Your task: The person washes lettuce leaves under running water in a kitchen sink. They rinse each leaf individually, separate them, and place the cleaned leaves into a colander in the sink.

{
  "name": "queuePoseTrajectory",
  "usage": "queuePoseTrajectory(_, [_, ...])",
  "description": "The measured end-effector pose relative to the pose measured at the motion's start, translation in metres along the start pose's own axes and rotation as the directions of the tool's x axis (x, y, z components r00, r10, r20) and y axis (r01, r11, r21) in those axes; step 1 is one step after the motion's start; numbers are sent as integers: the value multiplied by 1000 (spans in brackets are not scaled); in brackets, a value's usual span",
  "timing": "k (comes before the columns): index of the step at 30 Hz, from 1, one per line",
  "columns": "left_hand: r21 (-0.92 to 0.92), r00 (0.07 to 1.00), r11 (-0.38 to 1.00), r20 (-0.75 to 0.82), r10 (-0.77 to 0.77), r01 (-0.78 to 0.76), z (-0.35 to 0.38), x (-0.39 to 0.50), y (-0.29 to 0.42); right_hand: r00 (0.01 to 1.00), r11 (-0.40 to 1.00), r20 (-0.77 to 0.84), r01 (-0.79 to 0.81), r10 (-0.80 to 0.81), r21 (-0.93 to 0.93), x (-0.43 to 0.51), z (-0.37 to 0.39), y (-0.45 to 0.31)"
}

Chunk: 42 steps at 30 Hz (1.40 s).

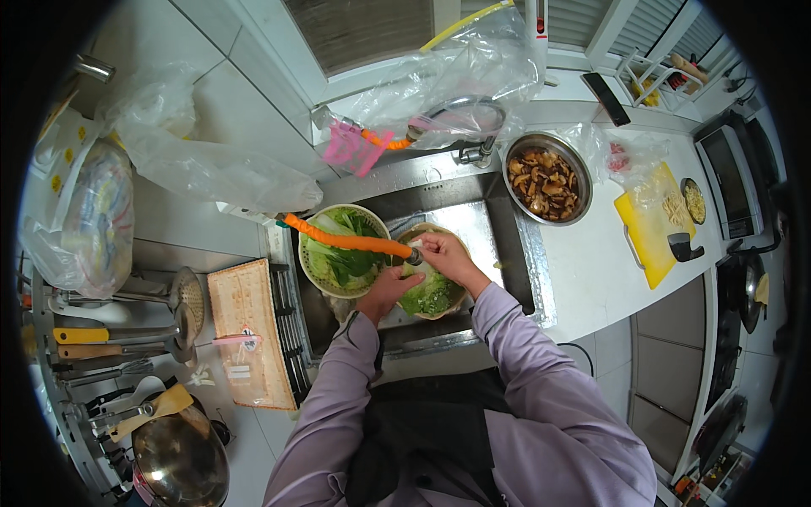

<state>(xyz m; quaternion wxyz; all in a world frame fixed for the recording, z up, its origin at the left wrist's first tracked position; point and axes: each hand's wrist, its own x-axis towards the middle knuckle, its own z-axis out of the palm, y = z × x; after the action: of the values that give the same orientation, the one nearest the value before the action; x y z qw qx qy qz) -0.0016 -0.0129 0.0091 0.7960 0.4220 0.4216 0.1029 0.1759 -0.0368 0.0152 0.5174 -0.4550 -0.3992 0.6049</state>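
Observation:
Both my hands are over a steel sink (507, 253). My right hand (447, 256) has its fingers pinched on a pale piece of leafy vegetable, just beside the metal end of an orange faucet hose (342, 241). My left hand (388, 288) touches the leafy greens (431, 295) in a cream-coloured bowl (461, 237); its grip is partly hidden. To the left, a light colander (304, 269) holds green leaves with pale stalks (342, 222). The hose passes over both vessels.
A metal bowl of sliced mushrooms (543, 180) stands right of the sink. Farther right lie a yellow cutting board (646, 244), a cleaver (684, 247) and a small dish (694, 199). Plastic bags (215, 165) hang at the left, above a woven mat (250, 329). A phone (605, 98) rests on the sill.

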Motion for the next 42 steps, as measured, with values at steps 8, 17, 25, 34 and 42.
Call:
queuePoseTrajectory(8, [-257,977,943,-92,192,-209,-2,6,11,969,978,171,-160,181,-132,-12,-14,5])
queuePoseTrajectory(17, [143,927,954,-236,293,-265,-10,16,3,966,966,34,-256,257,-25,-21,-7,11])
queuePoseTrajectory(25, [-72,966,976,-171,192,-207,-6,7,9,982,974,3,-186,188,-127,-26,0,4])
queuePoseTrajectory(34, [263,894,914,-249,373,-309,-2,9,-2,921,925,-93,-372,378,77,-31,5,17])
queuePoseTrajectory(42, [394,756,823,-359,548,-410,8,18,-26,929,957,-232,-288,289,40,-24,10,37])
